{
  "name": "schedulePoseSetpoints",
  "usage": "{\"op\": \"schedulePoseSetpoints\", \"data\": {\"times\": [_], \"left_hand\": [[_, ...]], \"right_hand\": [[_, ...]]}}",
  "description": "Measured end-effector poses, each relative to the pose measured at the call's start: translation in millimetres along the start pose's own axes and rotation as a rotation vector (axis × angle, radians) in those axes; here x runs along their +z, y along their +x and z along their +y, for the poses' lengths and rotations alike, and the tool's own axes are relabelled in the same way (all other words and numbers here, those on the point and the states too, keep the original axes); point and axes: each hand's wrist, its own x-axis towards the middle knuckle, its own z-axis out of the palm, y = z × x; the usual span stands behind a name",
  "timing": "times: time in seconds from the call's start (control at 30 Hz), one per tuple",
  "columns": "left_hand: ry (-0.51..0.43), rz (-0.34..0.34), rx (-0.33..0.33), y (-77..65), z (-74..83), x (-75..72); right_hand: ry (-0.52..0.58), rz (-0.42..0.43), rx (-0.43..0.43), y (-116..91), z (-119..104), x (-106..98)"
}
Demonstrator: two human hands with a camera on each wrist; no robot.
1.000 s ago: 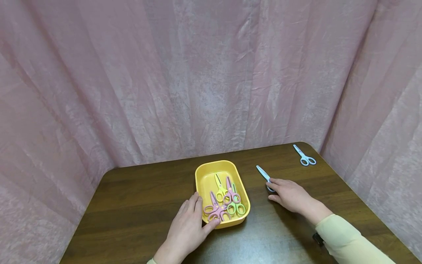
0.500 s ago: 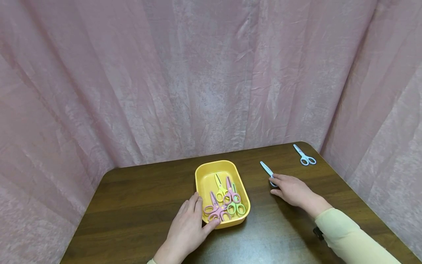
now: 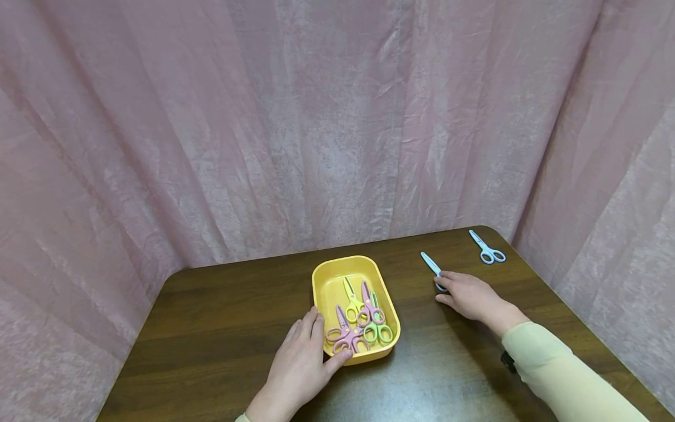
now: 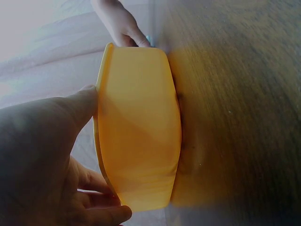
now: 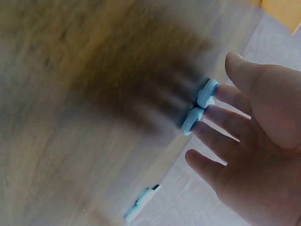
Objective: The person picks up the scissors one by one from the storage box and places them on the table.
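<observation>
My left hand [image 3: 297, 363] rests at the near left corner of a yellow tray [image 3: 369, 357]. Its thumb touches the near rim and its fingers lie along the left side; the left wrist view has the thumb tip on the rim [image 4: 96, 106]. Inside the tray lie yellow scissors [image 3: 349, 293], green scissors [image 3: 385, 335] and pink scissors [image 3: 341, 318]. To the right, my right hand [image 3: 471, 296] touches light blue scissors [image 3: 430, 263] flat on the table. In the right wrist view the extended fingertips meet their handle loops [image 5: 207, 93], with the thumb held apart.
A second pair of light blue scissors [image 3: 487, 248] lies near the far right corner of the brown wooden table [image 3: 221, 316]. Pink curtains [image 3: 327, 129] hang behind the table and at both sides.
The right hand and the light blue scissors beneath its fingers have slid away from me and slightly right across the table. My left hand, the tray and the far scissors have stayed put.
</observation>
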Motion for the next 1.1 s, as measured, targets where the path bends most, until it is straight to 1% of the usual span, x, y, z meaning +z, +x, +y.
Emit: {"op": "schedulePoseSetpoints", "data": {"times": [0.4,0.7,0.87,1.1], "left_hand": [[0.001,-0.005,-0.004,0.0,-0.2,0.2],[0.002,-0.007,-0.003,-0.1,0.2,0.0],[-0.001,-0.015,-0.005,-0.6,0.7,-0.9],[-0.003,-0.010,-0.005,-0.6,1.1,-2.5]], "right_hand": [[-0.006,0.010,0.023,6,14,0],[0.010,-0.037,0.080,8,26,-2],[0.007,-0.030,0.097,8,32,-4],[0.014,-0.030,0.118,12,41,-2]]}}
